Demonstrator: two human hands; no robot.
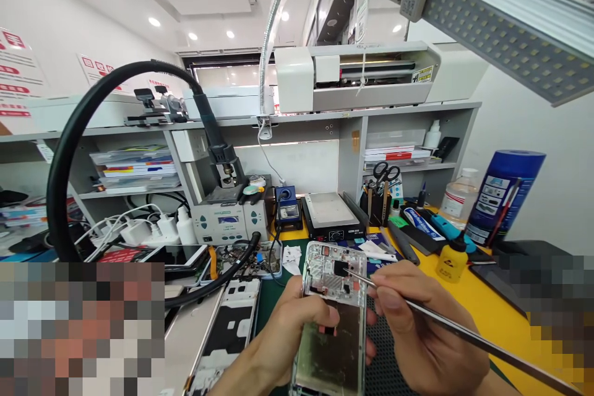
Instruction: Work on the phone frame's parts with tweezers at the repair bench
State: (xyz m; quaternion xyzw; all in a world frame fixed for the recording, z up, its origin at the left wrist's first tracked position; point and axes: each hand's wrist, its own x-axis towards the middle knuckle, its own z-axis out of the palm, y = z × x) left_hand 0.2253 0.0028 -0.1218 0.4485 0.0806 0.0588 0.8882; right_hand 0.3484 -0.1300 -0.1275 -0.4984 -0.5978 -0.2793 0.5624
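An opened smartphone frame (pixel 331 349), its inner side facing me, is held tilted upright in my left hand (pixel 297 325). The thumb presses on the front near a small reddish-black piece, and fingertips show around the right edge. My right hand (pixel 417 322) pinches a long thin metal tool (pixel 445 318), whose kind I cannot make out. Its tip touches or hovers at a small black square (pixel 341 268) in the upper part of the frame. Left of the hands lies another phone housing (pixel 232 322) with black and white inner parts.
A tray of small parts (pixel 266 260) and a rework station (pixel 229 219) stand behind, with a black hose (pixel 55 167) arching at left. A yellow bottle (pixel 451 260), blue spray can (pixel 505 198) and clear bottle (pixel 457 201) stand right. An LED lamp (pixel 505 31) hangs above.
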